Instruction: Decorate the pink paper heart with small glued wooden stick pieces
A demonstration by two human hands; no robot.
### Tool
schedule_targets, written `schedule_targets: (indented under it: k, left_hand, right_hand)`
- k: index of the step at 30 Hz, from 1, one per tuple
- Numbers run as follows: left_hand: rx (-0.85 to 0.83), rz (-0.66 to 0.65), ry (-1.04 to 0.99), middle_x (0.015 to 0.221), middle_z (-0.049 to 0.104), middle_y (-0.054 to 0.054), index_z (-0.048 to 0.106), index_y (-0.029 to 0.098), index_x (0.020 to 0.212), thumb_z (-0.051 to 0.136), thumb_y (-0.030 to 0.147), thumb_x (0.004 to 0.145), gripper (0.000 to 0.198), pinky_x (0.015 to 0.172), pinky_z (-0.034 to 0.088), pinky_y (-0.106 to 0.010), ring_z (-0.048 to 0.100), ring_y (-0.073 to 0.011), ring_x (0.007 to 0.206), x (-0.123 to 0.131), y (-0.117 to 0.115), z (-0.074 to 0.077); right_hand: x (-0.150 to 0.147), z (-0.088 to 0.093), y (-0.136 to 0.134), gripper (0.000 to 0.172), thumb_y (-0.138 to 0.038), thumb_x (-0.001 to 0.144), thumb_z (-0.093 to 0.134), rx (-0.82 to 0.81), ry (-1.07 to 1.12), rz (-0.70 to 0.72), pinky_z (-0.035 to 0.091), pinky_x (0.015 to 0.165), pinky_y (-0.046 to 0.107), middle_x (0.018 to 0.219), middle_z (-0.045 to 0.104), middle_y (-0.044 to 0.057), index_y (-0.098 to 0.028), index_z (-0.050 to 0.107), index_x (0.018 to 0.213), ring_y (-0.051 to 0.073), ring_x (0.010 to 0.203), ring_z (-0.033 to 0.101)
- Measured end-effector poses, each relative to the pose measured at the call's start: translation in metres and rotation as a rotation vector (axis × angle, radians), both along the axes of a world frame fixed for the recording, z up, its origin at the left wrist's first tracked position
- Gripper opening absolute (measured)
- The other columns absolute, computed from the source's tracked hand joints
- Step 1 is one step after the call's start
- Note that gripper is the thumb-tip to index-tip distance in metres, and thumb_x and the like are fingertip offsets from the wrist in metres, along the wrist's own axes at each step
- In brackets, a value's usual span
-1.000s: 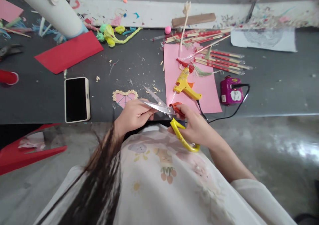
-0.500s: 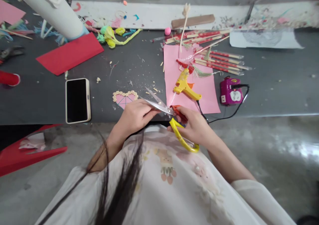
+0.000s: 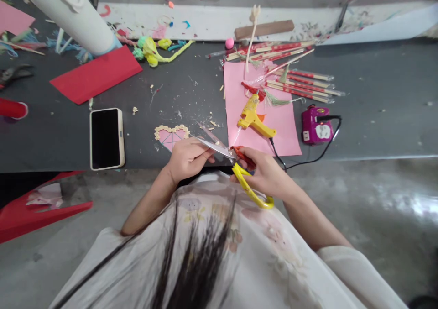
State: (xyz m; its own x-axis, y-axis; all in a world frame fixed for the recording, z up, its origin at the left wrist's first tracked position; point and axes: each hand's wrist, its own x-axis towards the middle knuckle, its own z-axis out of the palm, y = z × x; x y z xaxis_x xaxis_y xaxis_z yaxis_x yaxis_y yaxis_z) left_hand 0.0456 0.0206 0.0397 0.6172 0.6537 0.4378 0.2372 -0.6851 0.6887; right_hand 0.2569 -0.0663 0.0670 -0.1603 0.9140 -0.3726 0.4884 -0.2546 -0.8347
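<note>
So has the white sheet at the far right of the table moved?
Yes. The white sheet has lifted off the dark table toward the back wall.

A single head-worn view is given, aimed steeply forward and down from close above. The dark grey work table (image 3: pixel 376 99) is seen across the upper half of the frame; the white patterned shirt (image 3: pixel 239 254), probably the wearer's, fills the lower centre.

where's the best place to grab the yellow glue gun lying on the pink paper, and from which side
Probably by the handle of the glue gun, the end that angles toward the person's right hand. Come from the near right: the nozzle points away up the pink paper, and the cord trails off the handle's end.
</note>
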Motion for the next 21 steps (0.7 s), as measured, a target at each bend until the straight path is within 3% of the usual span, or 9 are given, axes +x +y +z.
schedule_targets:
  k: [3, 8, 13, 17, 21]
  left_hand:
    - [-0.032, -0.031, -0.064, 0.057, 0.069, 0.0, 0.069, 0.019, 0.064, 0.052, 0.028, 0.096, 0.037, 0.062, 0.052, -0.021, 0.065, -0.0113, 0.06, 0.003, -0.001, 0.0]
    - [-0.189, 0.013, -0.01, 0.062, 0.07, -0.001, 0.067, 0.019, 0.061, 0.052, 0.032, 0.097, 0.041, 0.062, 0.05, -0.021, 0.065, -0.0099, 0.062, 0.005, -0.002, 0.0]
    - [-0.276, 0.06, -0.043, 0.07, 0.074, -0.001, 0.072, 0.02, 0.076, 0.054, 0.033, 0.097, 0.031, 0.073, 0.052, -0.023, 0.07, -0.0128, 0.076, 0.004, 0.0, -0.005]
    - [-0.372, 0.128, -0.014, 0.061, 0.069, 0.002, 0.072, 0.018, 0.087, 0.052, 0.037, 0.097, 0.03, 0.064, 0.048, -0.02, 0.064, -0.01, 0.062, 0.003, 0.002, -0.009]
    - [-0.433, 0.197, 0.078, 0.059, 0.062, 0.004, 0.066, 0.018, 0.081, 0.047, 0.038, 0.099, 0.033, 0.059, 0.042, -0.02, 0.057, -0.0086, 0.056, 0.001, 0.006, -0.01]
  right_hand:
    - [0.0, -0.007, 0.0, 0.04, -0.053, 0.073, 0.071, -0.077, 0.098, -0.062, 0.029, 0.054, 0.024, 0.066, 0.041, -0.005, -0.02, 0.051, 0.076, 0.01, 0.061, 0.036]
    - [0.004, -0.014, 0.003, 0.043, -0.058, 0.071, 0.072, -0.094, 0.029, -0.103, 0.028, 0.054, 0.024, 0.065, 0.042, -0.005, -0.018, 0.055, 0.078, 0.01, 0.061, 0.034]
    - [0.011, -0.018, 0.007, 0.044, -0.06, 0.069, 0.071, -0.08, 0.004, -0.156, 0.029, 0.055, 0.025, 0.065, 0.042, -0.005, -0.019, 0.053, 0.077, 0.011, 0.061, 0.035]
    - [0.013, -0.016, 0.009, 0.042, -0.056, 0.068, 0.072, -0.07, 0.001, -0.181, 0.033, 0.057, 0.025, 0.068, 0.048, -0.004, -0.019, 0.055, 0.079, 0.011, 0.062, 0.039]
    - [0.013, -0.013, 0.009, 0.04, -0.053, 0.067, 0.074, -0.056, -0.004, -0.205, 0.034, 0.056, 0.025, 0.066, 0.05, -0.003, -0.019, 0.055, 0.079, 0.011, 0.06, 0.042]
